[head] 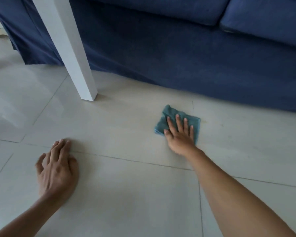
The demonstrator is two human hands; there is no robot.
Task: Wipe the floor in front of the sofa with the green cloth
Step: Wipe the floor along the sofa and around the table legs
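While the blue sofa (186, 53) filled the upper half of the frame, its skirt hanging down to the pale tiled floor (126, 194), a bare strip of tiles ran below it across the middle of the picture. A white table leg (70, 53) slanted down from the top left and met the floor left of centre. The person's right arm reached in from the lower right, and the right hand (180, 134) lay flat, fingers spread apart, pressing down on the green cloth (171, 115), not gripping it. The cloth sat right of centre, folded into a small square, on the floor just below the sofa's skirt. It poked out beyond the fingertips toward the sofa, so the hand covered its nearer part. The left hand (57, 168) rested palm down on the tiles at lower left, fingers loosely together, holding nothing, well apart from the cloth. The unwiped strip seemed to lie to either side of the cloth, so a sideways sweep along the sofa looked likely
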